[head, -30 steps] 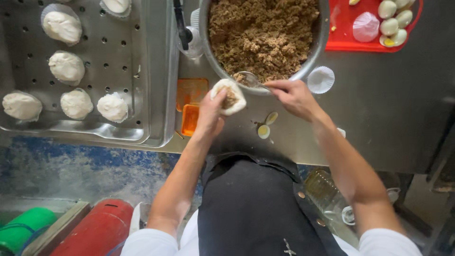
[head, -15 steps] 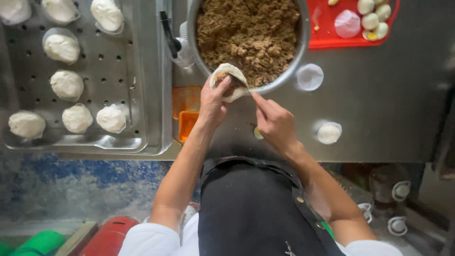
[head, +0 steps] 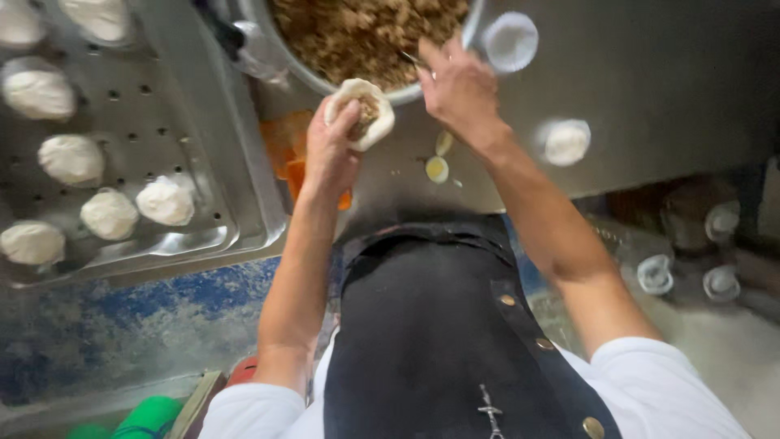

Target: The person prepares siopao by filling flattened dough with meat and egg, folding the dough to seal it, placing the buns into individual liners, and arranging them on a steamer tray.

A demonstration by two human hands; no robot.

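Both hands work just above the counter (head: 650, 73) edge: the left hand (head: 331, 150) is cupped around a round dough wrapper (head: 363, 112) with brown filling in its hollow, held just below the rim of the big metal bowl (head: 325, 77). Her right hand (head: 457, 85) is closed on a thin metal utensil (head: 412, 58) that reaches into the bowl, which is full of crumbly brown filling (head: 366, 32). Left of it, a perforated metal tray (head: 187, 122) carries finished white buns (head: 165, 200).
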